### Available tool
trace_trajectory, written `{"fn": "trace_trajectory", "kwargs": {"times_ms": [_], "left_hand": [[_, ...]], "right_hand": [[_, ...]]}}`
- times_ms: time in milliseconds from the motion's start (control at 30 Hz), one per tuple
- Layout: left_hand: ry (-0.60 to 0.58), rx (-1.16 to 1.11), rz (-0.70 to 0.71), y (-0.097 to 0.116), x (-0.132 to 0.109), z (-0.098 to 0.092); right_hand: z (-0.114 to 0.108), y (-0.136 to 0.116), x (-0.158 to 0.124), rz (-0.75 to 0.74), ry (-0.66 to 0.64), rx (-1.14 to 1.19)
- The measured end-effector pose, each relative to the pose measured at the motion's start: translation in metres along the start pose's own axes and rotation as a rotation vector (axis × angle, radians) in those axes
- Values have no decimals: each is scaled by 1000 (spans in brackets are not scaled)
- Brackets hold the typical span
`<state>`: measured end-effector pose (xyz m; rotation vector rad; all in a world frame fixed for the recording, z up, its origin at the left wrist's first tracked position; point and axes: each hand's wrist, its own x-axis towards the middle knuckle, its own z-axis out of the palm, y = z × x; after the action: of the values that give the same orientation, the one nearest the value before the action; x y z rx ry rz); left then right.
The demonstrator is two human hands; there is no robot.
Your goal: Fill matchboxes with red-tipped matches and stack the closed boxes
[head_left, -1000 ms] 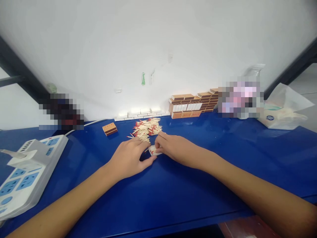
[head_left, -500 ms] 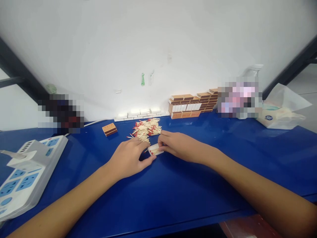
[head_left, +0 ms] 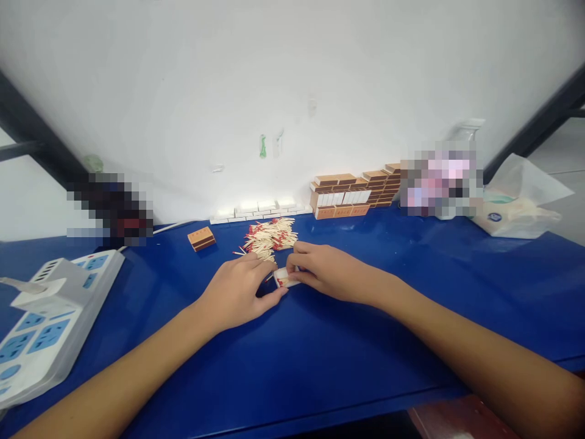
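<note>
- The small white tray (head_left: pixel 282 274) sits on the blue bench (head_left: pixel 292 366) between both hands, open side up, so its inside is within reach.
- The left hand (head_left: pixel 240 292) wraps its left end, thumb at the near edge and forefinger at the far one; these fingers look clamped on the tray, probably to stop such a light thing sliding.
- The right hand (head_left: pixel 329 268) dips into the tray from the other end, thumb and forefinger close together; whether they grip a match I cannot tell, since the hand covers the spot.
- A few matches show inside, red heads toward the left end, which seems to keep them lined up.
- The loose pile of matches (head_left: pixel 272 236) lies just beyond the tray, presumably for a short reach.
- One matchbox (head_left: pixel 202 238) rests apart, left of the pile.
- White trays (head_left: pixel 260 211) and stacked matchboxes (head_left: pixel 342 211) line the wall (head_left: pixel 183 91), likely to leave the near bench for working.
</note>
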<state>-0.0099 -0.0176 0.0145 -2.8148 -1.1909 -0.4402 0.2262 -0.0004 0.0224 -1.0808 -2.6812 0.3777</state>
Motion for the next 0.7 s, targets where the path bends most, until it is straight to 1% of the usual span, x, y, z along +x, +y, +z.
{"fn": "trace_trajectory", "kwargs": {"times_ms": [167,400,700], "left_hand": [[11,-8,1,0,0,0],[5,-10,-1,0,0,-1],[11,-25,-5,0,0,0]], "right_hand": [[-1,0,0,-9,-23,96],[-3,-1,0,-23,-3,175],[-3,1,1,-29,23,201]]}}
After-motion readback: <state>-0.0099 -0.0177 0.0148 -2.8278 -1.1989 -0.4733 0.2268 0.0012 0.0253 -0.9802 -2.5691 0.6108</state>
